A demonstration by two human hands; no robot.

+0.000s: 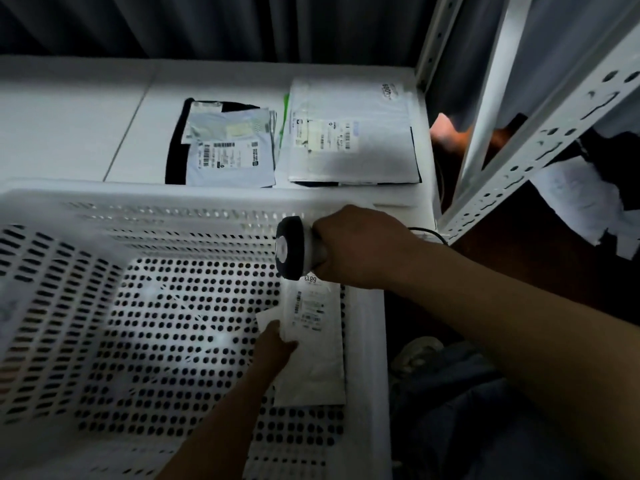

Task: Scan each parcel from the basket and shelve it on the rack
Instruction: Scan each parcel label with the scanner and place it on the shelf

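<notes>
Head view: a white perforated basket [173, 197] fills the lower left of the frame. Against its right wall, at lower centre, lies a white parcel [317, 374] with its label up. The left hand [277, 346] pinches the parcel's left edge between its fingers. Just above the parcel, the right hand [356, 247] has its fingers wrapped tight round the handle of a black-headed scanner [294, 251]. Beyond the basket, a mailer stack [230, 150] and a large white mailer [356, 150] lie side by side on the white worktop [69, 126]. The rack [519, 161] stands at the upper right.
</notes>
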